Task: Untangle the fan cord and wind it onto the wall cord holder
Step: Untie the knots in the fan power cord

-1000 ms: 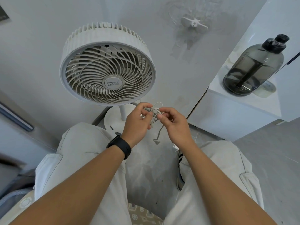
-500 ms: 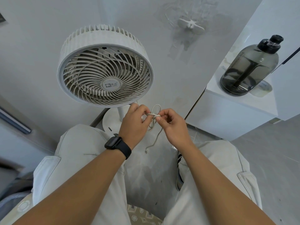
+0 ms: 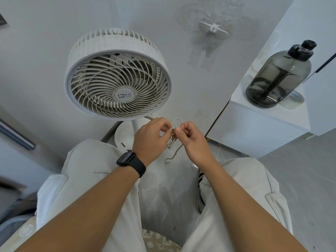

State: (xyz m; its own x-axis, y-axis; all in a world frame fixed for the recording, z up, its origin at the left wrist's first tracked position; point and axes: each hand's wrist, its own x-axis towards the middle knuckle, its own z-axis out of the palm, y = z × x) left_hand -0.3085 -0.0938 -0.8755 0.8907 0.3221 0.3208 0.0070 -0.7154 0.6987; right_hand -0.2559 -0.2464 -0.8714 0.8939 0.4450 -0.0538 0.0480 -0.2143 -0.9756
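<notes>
Currently both hands pinch the white fan cord [image 3: 175, 128] between them: left hand [image 3: 151, 137] and right hand [image 3: 190, 138], fingers curled, thumbs nearly touching at the knot. A small loop stands above the fingertips; the plug end dangles below. Judgement: feed the free end back through that loop with slack, not tension. The cord holder [image 3: 213, 29] sits on the wall well above the hands, still bare.
</notes>
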